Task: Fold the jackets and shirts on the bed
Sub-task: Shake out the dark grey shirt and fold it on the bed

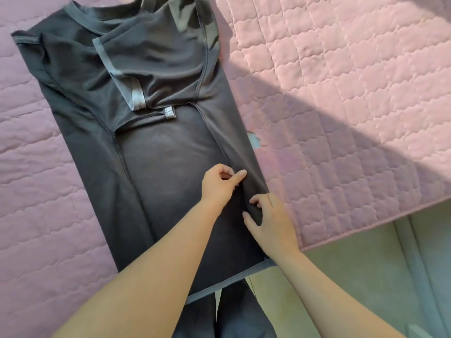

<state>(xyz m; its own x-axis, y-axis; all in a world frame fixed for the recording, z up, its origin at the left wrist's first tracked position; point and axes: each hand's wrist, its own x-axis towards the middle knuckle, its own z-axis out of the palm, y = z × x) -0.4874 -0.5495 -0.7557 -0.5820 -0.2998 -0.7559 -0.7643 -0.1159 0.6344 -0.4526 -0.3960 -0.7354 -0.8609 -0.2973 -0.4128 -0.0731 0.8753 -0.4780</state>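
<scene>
Dark grey synthetic shirt [156,152] lies lengthwise from the near edge of the pink quilted bed [341,93]; your left hand [220,185] and right hand [272,222], fingers curled, pinch its right fold.

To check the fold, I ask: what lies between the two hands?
Only dark fabric of the shirt lies between the left hand and right hand, in the head view.

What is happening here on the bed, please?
A person is folding a dark grey short-sleeved shirt that lies flat on a pink quilted bedspread. Both sleeves and both long sides are already turned in toward the middle, so the shirt forms a narrow strip. The left hand and the right hand both pinch the folded edge on the person's right, near the hem. The fold from hem to collar is not yet done.
</scene>
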